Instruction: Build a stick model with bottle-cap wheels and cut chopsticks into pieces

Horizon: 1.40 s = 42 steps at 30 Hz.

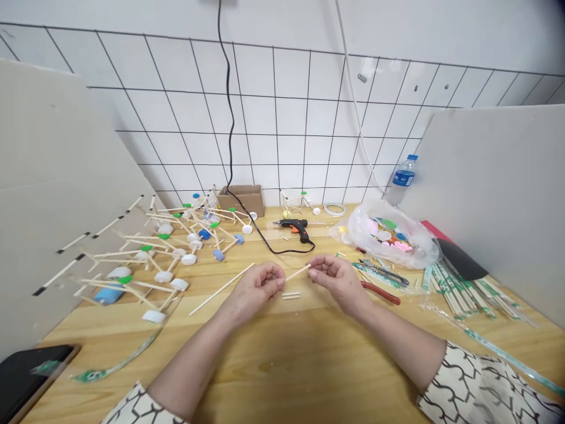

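Both of my hands are over the wooden table (282, 353), pinching one short wooden stick (298, 272) between them. My left hand (258, 285) is closed on its left end and my right hand (338, 277) is closed on its right end. Two short stick pieces (291, 295) lie on the table just below the held stick. A long wooden stick (220, 290) lies to the left of my left hand.
Several stick-and-bottle-cap models (168, 253) cover the left of the table. A black glue gun (296, 227) with its cord lies behind my hands. Red-handled pliers (382, 292), a plastic bag of caps (391, 232), wrapped chopsticks (463, 291), a water bottle (402, 176) and a cardboard box (242, 197) stand around. A phone (30, 374) is at the front left.
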{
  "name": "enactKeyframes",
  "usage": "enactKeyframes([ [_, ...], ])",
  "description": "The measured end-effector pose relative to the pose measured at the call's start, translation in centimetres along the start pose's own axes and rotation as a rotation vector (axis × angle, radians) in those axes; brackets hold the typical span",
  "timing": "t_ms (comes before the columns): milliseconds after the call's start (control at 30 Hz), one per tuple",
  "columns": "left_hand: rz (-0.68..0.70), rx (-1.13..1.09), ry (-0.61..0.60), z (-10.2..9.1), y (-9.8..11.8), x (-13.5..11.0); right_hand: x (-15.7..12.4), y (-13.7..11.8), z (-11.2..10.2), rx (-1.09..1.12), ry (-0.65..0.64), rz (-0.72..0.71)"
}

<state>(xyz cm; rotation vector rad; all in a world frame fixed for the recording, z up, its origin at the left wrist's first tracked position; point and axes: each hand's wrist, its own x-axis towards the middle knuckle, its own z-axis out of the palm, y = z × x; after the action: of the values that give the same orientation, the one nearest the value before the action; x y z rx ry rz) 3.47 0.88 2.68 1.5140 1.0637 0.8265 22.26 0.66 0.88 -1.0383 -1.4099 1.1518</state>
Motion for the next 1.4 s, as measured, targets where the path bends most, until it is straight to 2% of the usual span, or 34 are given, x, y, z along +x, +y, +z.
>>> enactKeyframes([
  [100, -0.031, -0.080, -0.035, 0.3, -0.1, -0.1, -0.2, -0.3, 0.1, 0.180, 0.012, 0.056],
  [267, -0.053, -0.154, -0.066, 0.8, 0.0, -0.3, -0.4, -0.8, 0.2, 0.191, 0.064, 0.033],
  [467, -0.045, -0.098, 0.022, 1.3, 0.9, -0.9, -0.7, -2.0, -0.2, 0.170, 0.082, -0.016],
  [733, -0.012, -0.153, 0.099, 1.7, 1.4, -1.2, -1.2, -2.7, -0.4, 0.182, 0.051, -0.038],
  [1200, -0.093, -0.246, 0.005, 2.1, 1.0, -1.4, -1.1, -3.2, -0.5, 0.122, 0.127, -0.031],
  [1300, -0.099, -0.286, -0.010, 2.2, 1.0, -1.4, -1.1, -3.0, -0.6, 0.166, 0.101, -0.030],
  [1400, -0.109, -0.314, -0.020, 2.2, 1.0, -1.4, -1.0, -3.0, -0.7, 0.293, 0.049, 0.041],
])
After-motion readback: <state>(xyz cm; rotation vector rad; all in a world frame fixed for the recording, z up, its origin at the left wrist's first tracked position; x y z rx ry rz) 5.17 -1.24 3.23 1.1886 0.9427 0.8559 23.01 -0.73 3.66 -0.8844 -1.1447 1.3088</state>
